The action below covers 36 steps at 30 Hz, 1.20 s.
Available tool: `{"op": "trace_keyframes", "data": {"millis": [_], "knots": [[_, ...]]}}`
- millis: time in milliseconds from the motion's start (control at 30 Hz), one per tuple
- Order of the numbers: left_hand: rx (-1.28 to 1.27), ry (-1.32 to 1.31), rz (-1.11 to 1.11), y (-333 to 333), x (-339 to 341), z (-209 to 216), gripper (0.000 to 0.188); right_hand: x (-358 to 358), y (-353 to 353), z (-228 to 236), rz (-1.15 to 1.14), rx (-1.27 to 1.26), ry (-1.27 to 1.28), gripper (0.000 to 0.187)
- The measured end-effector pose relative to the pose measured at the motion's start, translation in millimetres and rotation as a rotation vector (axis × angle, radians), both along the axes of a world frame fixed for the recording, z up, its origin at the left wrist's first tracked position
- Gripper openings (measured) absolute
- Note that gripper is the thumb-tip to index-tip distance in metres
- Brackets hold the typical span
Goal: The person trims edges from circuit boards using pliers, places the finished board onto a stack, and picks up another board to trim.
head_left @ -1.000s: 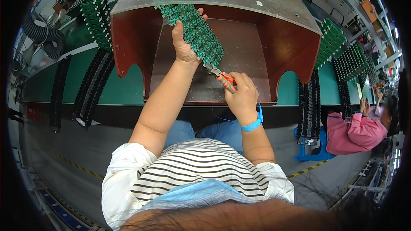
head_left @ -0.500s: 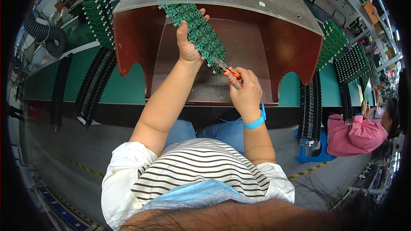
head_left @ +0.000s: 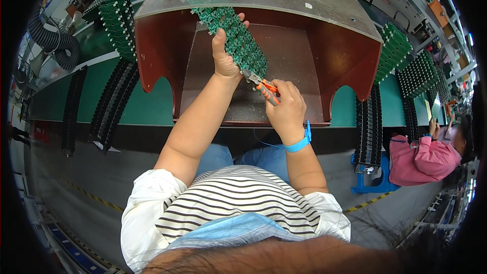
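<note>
A green circuit board panel (head_left: 237, 38), dense with small parts, slants across the mouth of a dark red box-shaped hood (head_left: 350, 56). My left hand (head_left: 224, 58) grips its left side, thumb on top and fingertips showing past the far edge. In my right hand (head_left: 287, 109) are cutting pliers (head_left: 268, 92) with orange and grey handles. Their metal jaws touch the panel's near end, at its lower left corner. Whether the jaws are closed on a part is too small to tell. A blue wrist strap (head_left: 298, 144) circles my right wrist.
Black slotted racks (head_left: 114, 104) lie on the green bench (head_left: 154, 106) to the left, with another rack (head_left: 368, 127) to the right. Green boards stand upright in rows (head_left: 117, 25) on both sides. A person in pink (head_left: 425, 160) sits at the far right. Small clippings dot the hood's floor.
My right hand and the pliers have shifted left along the panel's near end, toward its lower left corner. My left hand holds the panel almost where it was.
</note>
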<state>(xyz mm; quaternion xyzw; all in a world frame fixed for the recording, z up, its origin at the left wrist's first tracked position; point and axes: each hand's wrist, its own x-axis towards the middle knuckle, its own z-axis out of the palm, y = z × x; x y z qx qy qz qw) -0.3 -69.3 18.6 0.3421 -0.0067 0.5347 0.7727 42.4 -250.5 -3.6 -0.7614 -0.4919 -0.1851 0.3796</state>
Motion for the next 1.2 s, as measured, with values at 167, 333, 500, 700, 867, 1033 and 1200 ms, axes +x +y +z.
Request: {"op": "trace_keyframes", "data": {"millis": [167, 333, 500, 700, 867, 1033, 1200], "knots": [[-0.007, -0.007, -0.03, -4.8, -0.8, 3.3, 0.067, 1.9, 1.4, -6.4, 0.0, -0.119, 0.167, 0.032], [0.028, 0.019, 0.021, -1.8, -0.3, -1.3, 0.069, 1.0, -1.1, 5.7, 0.005, -0.084, 0.311, 0.033], [0.043, 0.021, -0.021, -6.7, 1.3, 0.2, 0.07, 3.7, 1.9, 6.9, -0.012, 0.019, 0.088, 0.033], [0.062, 0.015, -0.031, -8.1, 2.6, -1.0, 0.071, 1.2, 8.1, 5.1, 0.017, 0.056, 0.003, 0.033], [0.053, 0.014, -0.03, -8.4, 2.4, -0.9, 0.072, -1.0, 9.7, 3.9, 0.002, 0.053, 0.001, 0.032], [0.036, 0.001, -0.039, -9.1, 1.5, -0.1, 0.072, -1.7, 10.4, 4.2, 0.012, 0.035, 0.04, 0.031], [0.031, 0.018, -0.022, -9.9, 3.0, -1.2, 0.073, 0.6, 8.8, 5.9, 0.002, -0.051, 0.11, 0.03]]}}
